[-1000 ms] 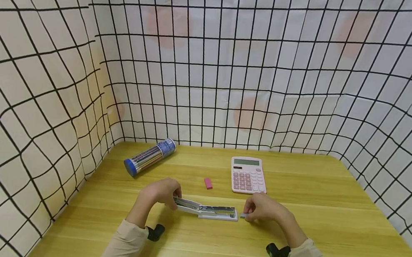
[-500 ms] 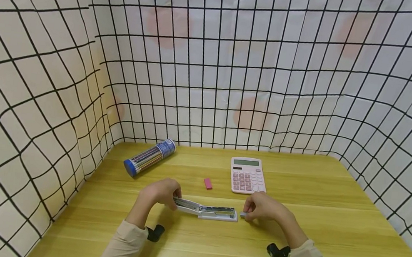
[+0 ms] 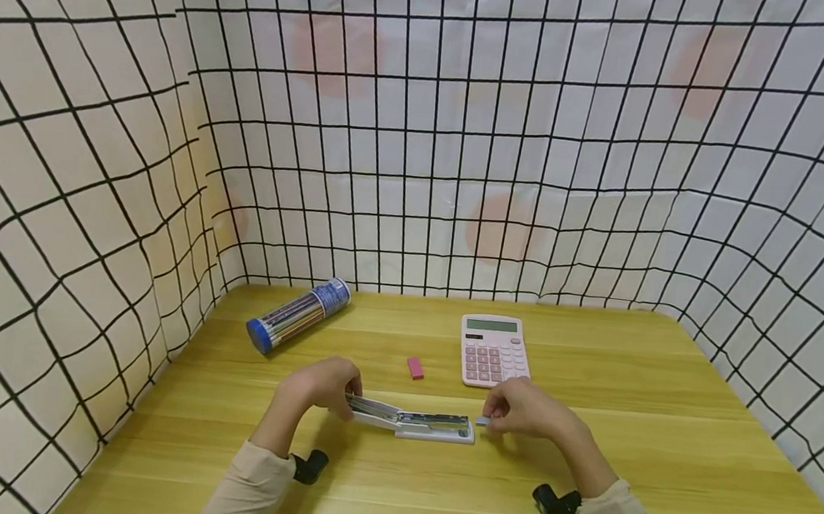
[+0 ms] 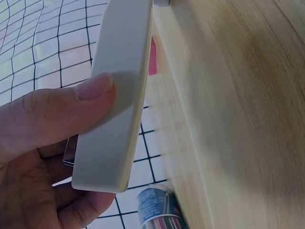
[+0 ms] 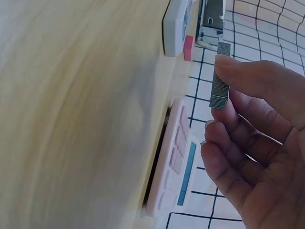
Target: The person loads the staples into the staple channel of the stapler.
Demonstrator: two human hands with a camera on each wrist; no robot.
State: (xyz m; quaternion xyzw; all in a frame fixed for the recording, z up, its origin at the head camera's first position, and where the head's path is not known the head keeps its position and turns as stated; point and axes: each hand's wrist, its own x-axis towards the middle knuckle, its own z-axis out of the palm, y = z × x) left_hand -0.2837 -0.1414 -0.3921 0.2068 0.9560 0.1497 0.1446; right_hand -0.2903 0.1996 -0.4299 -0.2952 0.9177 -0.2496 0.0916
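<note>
The right hand (image 3: 526, 409) pinches a strip of staples (image 5: 219, 89) between thumb and index finger, the other fingers loosely bent below it. Compared with half a second ago, that hand sits slightly further left and the strip shows a little higher in the head view (whether lifted or only pushed away from the body, I cannot tell). The shift narrows the gap to the stapler (image 3: 410, 423): the strip lies just beside its free end, apart from it, so nothing is loaded by this move alone. From the fingertips the strip projects towards the stapler's exposed magazine (image 3: 436, 419).

The left hand (image 3: 319, 385) grips the raised white cover (image 4: 125, 93), thumb on its outer face, and has not visibly moved. The cover tilts back to the left, while the base (image 3: 433, 438) rests on the wooden table (image 3: 387, 497).

Further out, a pink eraser (image 3: 415, 368) lies behind the stapler, a calculator (image 3: 496, 351) beyond the right hand, and a pencil tube (image 3: 298, 315) beyond the left.
</note>
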